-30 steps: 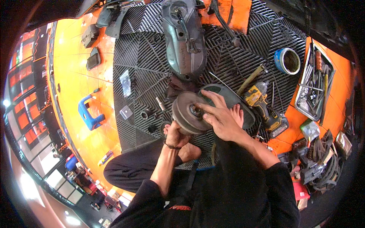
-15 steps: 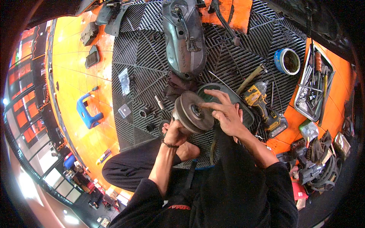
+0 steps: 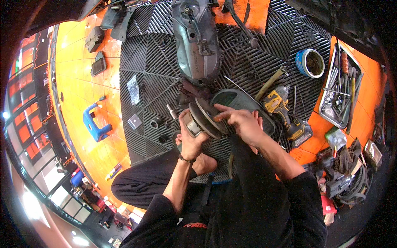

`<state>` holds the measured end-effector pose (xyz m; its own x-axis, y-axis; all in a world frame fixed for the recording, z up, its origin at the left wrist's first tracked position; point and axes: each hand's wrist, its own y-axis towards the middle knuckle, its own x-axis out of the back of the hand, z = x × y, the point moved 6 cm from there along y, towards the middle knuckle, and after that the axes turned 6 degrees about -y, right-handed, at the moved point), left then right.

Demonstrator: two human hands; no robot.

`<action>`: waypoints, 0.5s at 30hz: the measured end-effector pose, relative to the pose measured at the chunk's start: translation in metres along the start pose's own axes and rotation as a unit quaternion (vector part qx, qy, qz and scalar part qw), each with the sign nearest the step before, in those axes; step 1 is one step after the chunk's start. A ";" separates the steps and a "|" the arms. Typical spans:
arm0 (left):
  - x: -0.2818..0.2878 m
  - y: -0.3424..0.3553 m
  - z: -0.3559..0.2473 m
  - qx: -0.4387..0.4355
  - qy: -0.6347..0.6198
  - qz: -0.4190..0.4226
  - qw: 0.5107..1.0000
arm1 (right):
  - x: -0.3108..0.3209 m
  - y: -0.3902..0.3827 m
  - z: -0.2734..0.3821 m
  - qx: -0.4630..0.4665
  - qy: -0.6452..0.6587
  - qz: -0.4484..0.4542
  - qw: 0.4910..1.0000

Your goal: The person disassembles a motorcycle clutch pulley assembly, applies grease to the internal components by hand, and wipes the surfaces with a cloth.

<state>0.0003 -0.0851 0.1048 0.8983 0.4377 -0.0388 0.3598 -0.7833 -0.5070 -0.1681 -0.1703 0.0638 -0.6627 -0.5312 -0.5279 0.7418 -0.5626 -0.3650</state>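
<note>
Holding a two-disc metal pulley (image 3: 204,117) above the ribbed black mat (image 3: 149,70), the person's left grip (image 3: 192,142) is curled firmly around the pale drum at its back, fingers and thumb wrapped on either side. The pulley is tilted, its open face turned toward the right, and it sits in front of the seated person, over the space between the bent legs. The right grip (image 3: 247,126) is loosely open, index finger and thumb stretched toward that face; whether the fingertips touch the metal, I cannot tell, and nothing shows enclosed in it.

Just beyond the pulley lie a crumpled dark cloth (image 3: 192,91) and, past it, a long dark casing (image 3: 195,62). A shallow dark oval cover (image 3: 226,98) lies behind the right grip. Left of the pulley, near it, are a short silver cylinder (image 3: 171,111) and a dark ring-shaped part (image 3: 156,122). To the right, a yellow-and-black power driver (image 3: 276,101) rests beside a wooden-handled hammer (image 3: 268,88); farther off stand a blue tub (image 3: 300,62) and a metal tray (image 3: 331,118) of hand tools. A blue plastic stool (image 3: 99,131) lies on the orange floor (image 3: 78,82), well apart on the left.
</note>
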 end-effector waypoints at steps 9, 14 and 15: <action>0.002 -0.004 0.012 0.044 -0.172 -0.020 0.984 | -0.002 0.000 -0.007 0.034 -0.072 -0.008 0.997; 0.007 -0.005 0.017 0.054 -0.210 -0.016 0.976 | -0.022 -0.007 0.010 0.063 -0.364 -0.057 0.928; 0.007 -0.004 0.015 0.042 -0.212 -0.008 0.976 | -0.023 -0.009 0.017 0.069 -0.383 -0.064 0.919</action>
<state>0.0016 -0.0717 0.0938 0.7013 0.6067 -0.3742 0.3347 -0.7438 -0.5785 -0.1616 -0.1640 0.0921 -0.6610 -0.7154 0.2264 0.6679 -0.6984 -0.2570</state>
